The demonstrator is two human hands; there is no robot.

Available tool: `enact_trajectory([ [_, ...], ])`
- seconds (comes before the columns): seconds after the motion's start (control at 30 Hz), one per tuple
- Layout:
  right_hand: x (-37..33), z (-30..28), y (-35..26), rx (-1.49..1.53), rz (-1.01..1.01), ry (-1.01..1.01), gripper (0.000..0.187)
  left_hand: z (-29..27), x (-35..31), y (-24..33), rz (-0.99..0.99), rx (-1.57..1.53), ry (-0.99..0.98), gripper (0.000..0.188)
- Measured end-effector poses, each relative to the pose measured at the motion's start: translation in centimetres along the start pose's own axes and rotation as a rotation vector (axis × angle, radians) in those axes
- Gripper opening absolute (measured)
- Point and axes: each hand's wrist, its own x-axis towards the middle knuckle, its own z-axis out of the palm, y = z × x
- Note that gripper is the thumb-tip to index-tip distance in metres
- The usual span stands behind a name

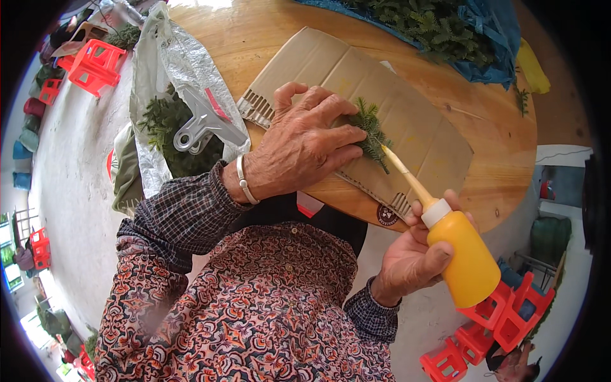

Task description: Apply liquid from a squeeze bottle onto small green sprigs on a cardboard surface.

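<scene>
My left hand (312,137) reaches across the cardboard sheet (423,118), its fingers bent around a small green fir sprig (372,134). Part of the sprig is hidden under the fingers. My right hand (420,248) grips a yellow squeeze bottle (464,258) with a white collar and a long pale nozzle (407,172). The nozzle points up and left, and its tip is at the lower part of the sprig. A few faint yellow marks show on the cardboard.
The cardboard lies on a round wooden table (254,38). A blue bag (490,70) of fir branches (420,28) is at the far right. At the left hang a white woven bag (149,95) with greenery and a large grey clip (207,121). Red stools (95,67) stand on the floor.
</scene>
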Motion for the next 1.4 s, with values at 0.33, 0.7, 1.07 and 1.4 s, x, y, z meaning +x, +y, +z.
enact_trajectory([
  [0.33,0.0,0.4,-0.2,0.016,0.024,-0.02,0.062,0.0,-0.1,0.1,-0.008,0.005,0.002,0.018],
  [0.7,-1.0,0.3,-0.1,-0.038,-0.001,-0.003,0.059,0.2,-0.1,0.2,-0.003,0.018,-0.003,0.018],
  [1.07,-1.4,0.2,0.0,-0.075,-0.01,-0.006,0.059,0.2,-0.2,0.2,-0.006,0.023,0.0,0.018],
  [1.4,-2.1,-1.3,0.3,-0.071,-0.047,-0.082,0.057,0.3,-0.2,0.2,0.001,0.033,0.001,0.017],
])
